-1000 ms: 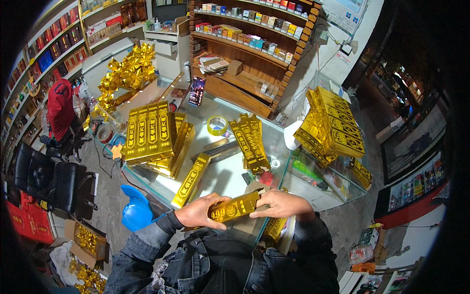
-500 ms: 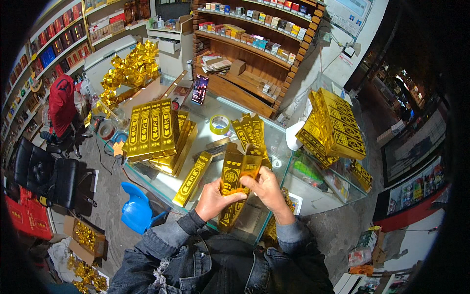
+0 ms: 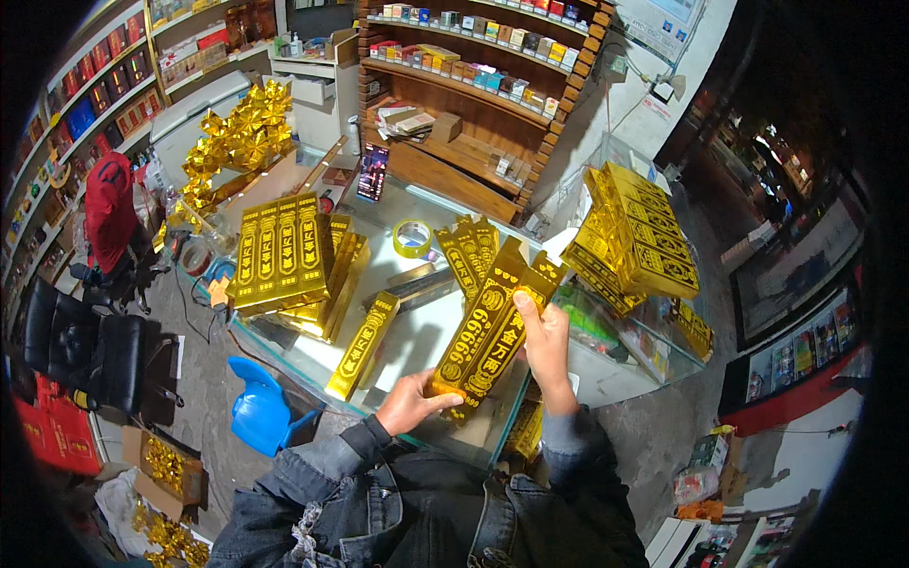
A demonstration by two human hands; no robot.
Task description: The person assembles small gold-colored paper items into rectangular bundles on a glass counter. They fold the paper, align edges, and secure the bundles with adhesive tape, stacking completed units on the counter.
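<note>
A long gold cardboard box point(image 3: 485, 331) with dark printing slants up to the right between my hands, two faces showing and its end flaps sticking out. My left hand point(image 3: 411, 403) pinches its lower left corner, thumb on the front. Higher up on the right edge, my right hand point(image 3: 546, 346) is closed round it, thumb pressed against the printed face. Behind it on the glass counter point(image 3: 383, 222) lie flat gold cartons point(image 3: 466, 248). Left of my hands a single slim gold box point(image 3: 364, 346) lies by itself, beside a large stack of gold boxes point(image 3: 281, 251).
A yellow tape roll point(image 3: 412, 239) and a lit phone point(image 3: 372, 172) lie on the counter. More gold boxes point(image 3: 649, 232) are piled at the right. Gold foil flowers point(image 3: 241, 137) sit at the far left. A blue stool point(image 3: 258, 405) and black chair point(image 3: 85, 350) stand on the floor.
The gold box has tilted over to the right and now shows two broad faces. My right hand has moved up its right edge, away from my left, which stays low.
</note>
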